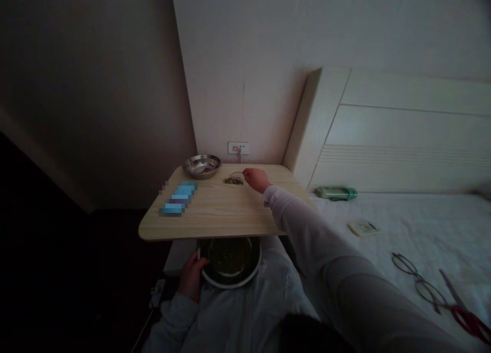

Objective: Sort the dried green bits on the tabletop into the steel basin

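My left hand (193, 275) grips the left rim of a round basin (230, 285) with a pale rim and dark greenish inside, held over my lap below the table edge. My right hand (256, 179) reaches over the light wooden table (226, 215), its fingers pinched together. What they hold, if anything, is too small to name; a thin curved line shows beside the fingertips. Just left of that hand lies a small pile of dark green bits (232, 181) on the tabletop. A shiny metal bowl (201, 167) stands at the table's back left corner.
A blurred-out bright screen (178, 199) lies on the table's left side. Behind it is a wall socket (238, 148) with a plug. On the bed at right are a green bottle (336, 193), a pale flat object (363, 228), glasses (419, 282) and red-handled scissors (468, 320).
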Motion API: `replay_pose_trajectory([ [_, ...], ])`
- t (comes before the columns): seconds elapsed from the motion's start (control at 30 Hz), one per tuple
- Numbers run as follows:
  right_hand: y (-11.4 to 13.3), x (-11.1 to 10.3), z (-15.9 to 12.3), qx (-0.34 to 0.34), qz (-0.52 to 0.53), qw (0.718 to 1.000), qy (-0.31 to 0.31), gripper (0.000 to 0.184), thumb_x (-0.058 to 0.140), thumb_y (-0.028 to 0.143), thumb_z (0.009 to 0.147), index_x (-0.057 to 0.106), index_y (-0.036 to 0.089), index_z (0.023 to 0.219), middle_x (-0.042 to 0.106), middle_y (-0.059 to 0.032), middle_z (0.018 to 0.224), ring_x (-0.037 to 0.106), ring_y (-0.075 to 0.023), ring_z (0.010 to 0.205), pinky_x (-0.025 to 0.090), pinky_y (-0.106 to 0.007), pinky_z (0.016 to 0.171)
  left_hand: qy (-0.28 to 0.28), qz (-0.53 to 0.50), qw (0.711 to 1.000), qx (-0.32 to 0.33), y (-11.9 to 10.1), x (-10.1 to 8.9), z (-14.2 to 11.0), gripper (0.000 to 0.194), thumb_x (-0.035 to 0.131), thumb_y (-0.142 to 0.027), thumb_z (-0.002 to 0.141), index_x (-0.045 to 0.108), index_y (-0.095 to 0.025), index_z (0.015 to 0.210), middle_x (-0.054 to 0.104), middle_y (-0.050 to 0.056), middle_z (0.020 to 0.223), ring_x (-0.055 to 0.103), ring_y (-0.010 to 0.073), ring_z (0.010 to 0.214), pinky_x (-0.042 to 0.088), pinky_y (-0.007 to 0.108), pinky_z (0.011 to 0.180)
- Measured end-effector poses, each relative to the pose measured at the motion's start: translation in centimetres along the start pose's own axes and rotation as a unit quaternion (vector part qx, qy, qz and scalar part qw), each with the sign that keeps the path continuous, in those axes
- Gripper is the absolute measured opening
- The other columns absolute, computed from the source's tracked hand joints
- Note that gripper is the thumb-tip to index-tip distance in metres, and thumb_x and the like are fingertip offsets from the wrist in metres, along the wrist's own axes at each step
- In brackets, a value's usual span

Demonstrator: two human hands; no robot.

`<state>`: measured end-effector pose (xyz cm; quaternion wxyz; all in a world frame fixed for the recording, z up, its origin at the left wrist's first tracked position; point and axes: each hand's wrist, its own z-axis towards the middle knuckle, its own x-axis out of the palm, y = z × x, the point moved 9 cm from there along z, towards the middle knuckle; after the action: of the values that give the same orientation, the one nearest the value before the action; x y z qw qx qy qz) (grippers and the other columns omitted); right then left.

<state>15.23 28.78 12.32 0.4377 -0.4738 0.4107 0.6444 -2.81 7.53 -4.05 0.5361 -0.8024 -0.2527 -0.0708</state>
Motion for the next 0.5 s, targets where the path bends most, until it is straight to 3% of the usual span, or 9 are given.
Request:
replay_pose_trajectory([
  [0.5,2.1,3.1,4.3,0.044,0.088,0.995,-0.004,0.030,0.034,0.022,0.075,0.053,0.015,0.096,0.058,-0.0088,0.093,0.051,-0.0188,0.086,0.039,-0.029,0.073,-0.004,0.018,1.000,-0.005,0.2,-0.3,-0.3,0.047,0.054,-0.015,0.048,0.056,-0.015,0.095,0.064,0.001,0.066,0.057,0.0188,0.067,0.042,0.028,0.060],
])
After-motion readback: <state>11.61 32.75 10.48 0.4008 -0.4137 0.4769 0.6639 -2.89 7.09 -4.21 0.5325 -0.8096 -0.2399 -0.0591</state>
